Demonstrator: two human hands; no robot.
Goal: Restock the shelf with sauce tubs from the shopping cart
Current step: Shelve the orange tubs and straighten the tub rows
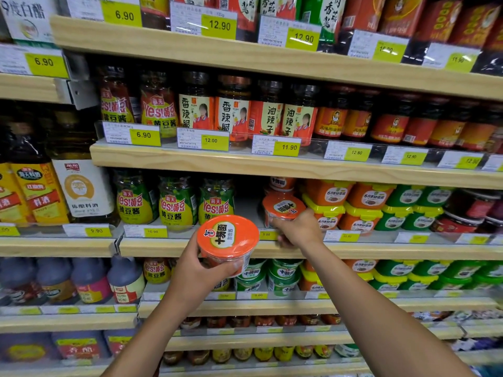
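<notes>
My R hand grips a tub on the shelf; L hand holds next tub, prob. goes alongside.

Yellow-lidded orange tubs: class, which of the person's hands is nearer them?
Right. The right hand grips an orange-lidded tub directly beside the yellow-lidded tubs; the left hand holds another tub farther left.

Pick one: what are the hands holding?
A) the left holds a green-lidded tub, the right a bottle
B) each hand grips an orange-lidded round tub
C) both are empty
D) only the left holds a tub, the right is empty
B: the left hand grips an orange-lidded tub in front of the shelf, and the right hand grips a second orange-lidded tub at the shelf row beside the yellow-lidded tubs.
</notes>
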